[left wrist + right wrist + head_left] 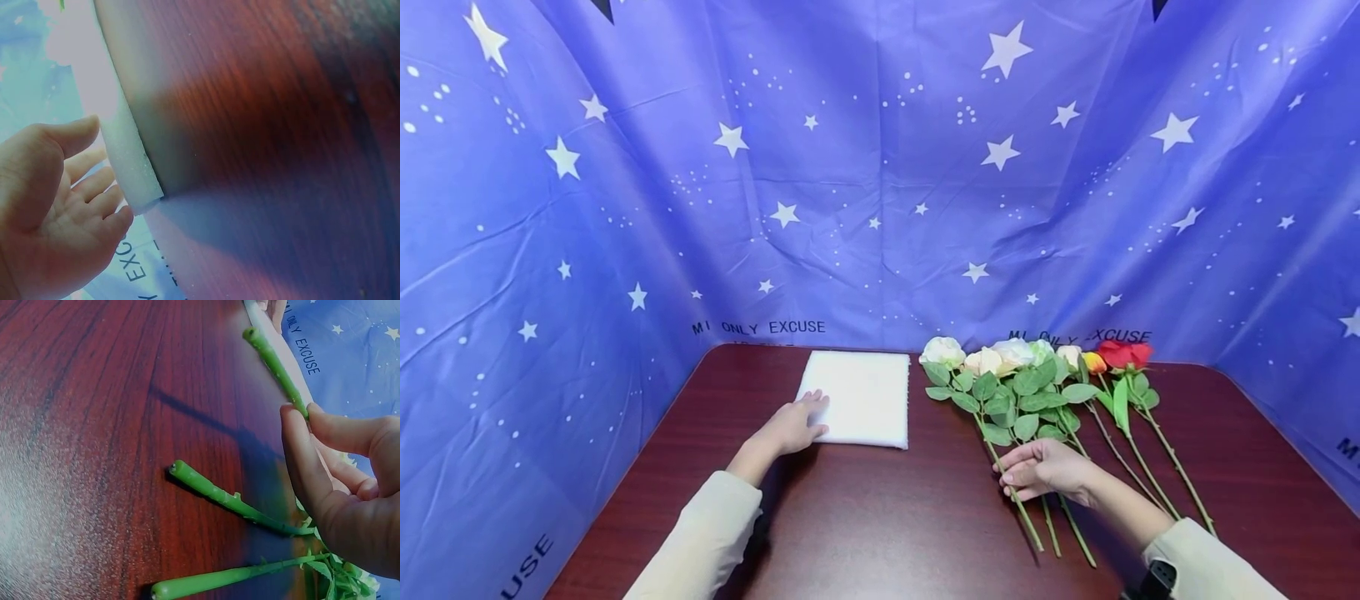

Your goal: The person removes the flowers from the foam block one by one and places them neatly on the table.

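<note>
A square white foam block [865, 398] lies flat at the back of the table, left of centre. My left hand [797, 423] rests on its left front part with fingers extended; in the left wrist view the fingers lie along the foam's edge. Between thumb and fingertips my right hand [1048, 468] pinches the green stem of a white rose [943, 353]. In the right wrist view that stem [275, 365] is raised off the table, its cut end pointing away from the hand. Two other stems [209, 490] lie below it on the wood.
Several more flowers lie in a row on the right: pale roses [1015, 353], an orange-yellow tulip [1094, 363] and a red rose [1124, 354]. The dark red wooden table [880, 517] backs onto a blue star-printed cloth [880, 167] that also rises on both sides.
</note>
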Demonstrator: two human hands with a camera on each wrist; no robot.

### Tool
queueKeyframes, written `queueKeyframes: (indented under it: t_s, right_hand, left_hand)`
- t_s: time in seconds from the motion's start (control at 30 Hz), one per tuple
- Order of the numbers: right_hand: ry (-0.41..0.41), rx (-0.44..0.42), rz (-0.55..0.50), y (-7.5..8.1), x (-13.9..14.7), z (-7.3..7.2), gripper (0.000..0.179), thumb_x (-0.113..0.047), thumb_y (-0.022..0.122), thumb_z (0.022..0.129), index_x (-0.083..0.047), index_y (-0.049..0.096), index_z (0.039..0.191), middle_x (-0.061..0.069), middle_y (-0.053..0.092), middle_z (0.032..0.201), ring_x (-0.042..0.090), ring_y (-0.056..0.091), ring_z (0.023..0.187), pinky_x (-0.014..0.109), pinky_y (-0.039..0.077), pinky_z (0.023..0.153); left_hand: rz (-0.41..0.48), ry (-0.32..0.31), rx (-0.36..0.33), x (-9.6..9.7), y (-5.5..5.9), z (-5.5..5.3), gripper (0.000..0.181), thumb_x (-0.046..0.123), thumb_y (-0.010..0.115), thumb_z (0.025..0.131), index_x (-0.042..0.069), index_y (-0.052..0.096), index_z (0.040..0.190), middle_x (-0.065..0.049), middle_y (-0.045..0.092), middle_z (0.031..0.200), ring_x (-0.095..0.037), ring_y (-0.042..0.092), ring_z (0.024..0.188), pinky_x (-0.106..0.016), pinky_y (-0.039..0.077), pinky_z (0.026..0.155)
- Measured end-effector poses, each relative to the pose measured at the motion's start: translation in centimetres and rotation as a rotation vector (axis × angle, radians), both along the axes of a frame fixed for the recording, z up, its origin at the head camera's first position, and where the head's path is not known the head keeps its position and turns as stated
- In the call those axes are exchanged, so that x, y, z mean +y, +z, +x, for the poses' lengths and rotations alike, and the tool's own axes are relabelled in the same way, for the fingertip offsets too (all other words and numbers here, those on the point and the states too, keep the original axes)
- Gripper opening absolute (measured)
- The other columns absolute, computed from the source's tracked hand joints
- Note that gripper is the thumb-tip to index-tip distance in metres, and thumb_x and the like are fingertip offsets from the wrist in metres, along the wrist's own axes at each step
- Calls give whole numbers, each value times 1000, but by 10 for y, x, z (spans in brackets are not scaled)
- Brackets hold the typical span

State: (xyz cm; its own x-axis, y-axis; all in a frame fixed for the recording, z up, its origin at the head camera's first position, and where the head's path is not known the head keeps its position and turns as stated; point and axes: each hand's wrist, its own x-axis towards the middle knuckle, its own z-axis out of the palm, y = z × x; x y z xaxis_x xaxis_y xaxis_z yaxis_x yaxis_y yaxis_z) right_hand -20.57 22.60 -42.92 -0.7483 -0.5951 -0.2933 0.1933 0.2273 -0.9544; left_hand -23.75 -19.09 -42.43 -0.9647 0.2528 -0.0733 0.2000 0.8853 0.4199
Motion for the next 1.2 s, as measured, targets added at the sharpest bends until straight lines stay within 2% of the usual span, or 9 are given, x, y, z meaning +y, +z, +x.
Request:
queueKeyframes:
  t_s: [0.2, 0.43, 0.53, 0.67, 0.77, 0.93, 1.2]
  right_hand:
    - [-53, 46, 91, 1, -5, 4, 48, -10, 62, 92, 25, 48, 121, 5, 72, 89, 11, 69, 75, 28, 61, 72]
    - [-58, 87, 72, 7, -5, 6, 45, -10, 59, 94, 26, 48, 120, 26, 70, 103, 21, 72, 87, 33, 61, 78]
    - [-86, 114, 82, 10, -3, 8, 47, -14, 59, 95, 25, 49, 120, 28, 70, 104, 23, 72, 89, 35, 61, 79]
    - [-158, 170, 106, 14, 1, 11, 50, -18, 58, 96, 24, 48, 122, 29, 69, 105, 24, 73, 90, 35, 61, 79]
    - [-194, 239, 122, 18, 4, 12, 51, -19, 58, 96, 24, 47, 123, 33, 67, 109, 23, 73, 90, 35, 61, 79]
    - [-249, 316, 161, 26, 10, 12, 50, -19, 57, 97, 22, 48, 123, 32, 67, 110, 15, 72, 88, 34, 61, 76]
    - [-362, 358, 183, 44, 17, 2, 50, -22, 57, 97, 19, 50, 125, 26, 70, 109, 9, 72, 85, 32, 61, 77]
  left_hand:
    - [-7, 1, -5, -2, -2, 1, 54, 19, 60, 94, 2, 44, 143, -17, 37, 154, -35, 27, 146, -51, 26, 120]
    - [-13, 21, 45, -2, -3, -4, 54, 17, 62, 93, 1, 46, 142, -18, 40, 151, -36, 32, 144, -49, 29, 119]
    - [-40, 36, 61, -2, -5, -7, 53, 19, 62, 93, 2, 47, 141, -17, 42, 151, -35, 35, 143, -48, 31, 118]
    - [-111, -5, 142, -3, -7, -9, 47, 21, 66, 91, 3, 57, 133, -18, 52, 142, -35, 46, 136, -47, 39, 112]
    - [-129, -49, 194, -6, -7, -10, 42, 20, 67, 89, 3, 62, 127, -19, 59, 135, -36, 52, 130, -48, 43, 109]
    - [-98, -76, 197, -11, -4, -11, 40, 18, 67, 89, 2, 63, 126, -20, 59, 135, -37, 52, 130, -48, 42, 110]
    - [-85, -56, 183, -20, 7, -16, 42, 20, 63, 92, 2, 59, 130, -20, 55, 139, -39, 47, 133, -51, 39, 111]
